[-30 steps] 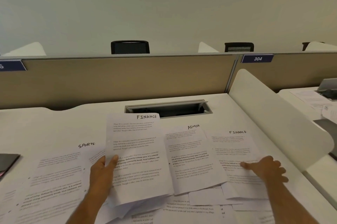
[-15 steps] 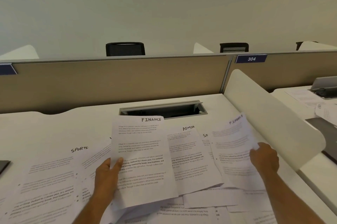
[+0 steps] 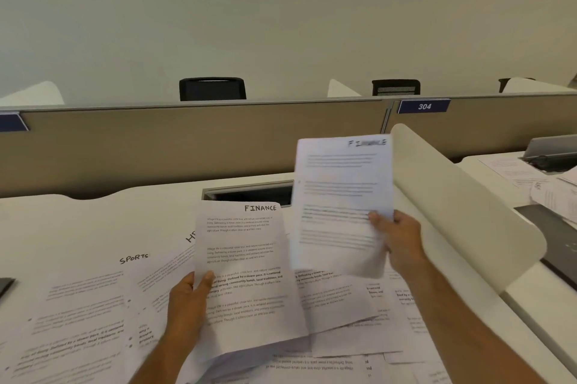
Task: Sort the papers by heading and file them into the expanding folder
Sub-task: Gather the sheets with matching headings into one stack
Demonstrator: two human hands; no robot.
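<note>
My left hand (image 3: pixel 187 305) grips the left edge of a sheet headed FINANCE (image 3: pixel 249 274), held up above the desk. My right hand (image 3: pixel 398 238) pinches the right edge of a second sheet headed FINANCE (image 3: pixel 340 196), lifted off the desk and blurred, just right of and higher than the first. Loose printed papers (image 3: pixel 78 305) cover the desk below, one headed SPORTS (image 3: pixel 134 258). I see no expanding folder in this view.
A white curved divider (image 3: pixel 462 212) stands close to the right of my right hand. A tan partition (image 3: pixel 187 146) runs along the back, with an open cable hatch (image 3: pixel 249 193) in the desk. A dark object (image 3: pixel 4 285) lies at the left edge.
My right hand picked the right-hand FINANCE sheet off the desk and raised it up and left toward the sheet in my left hand. The left hand stayed put.
</note>
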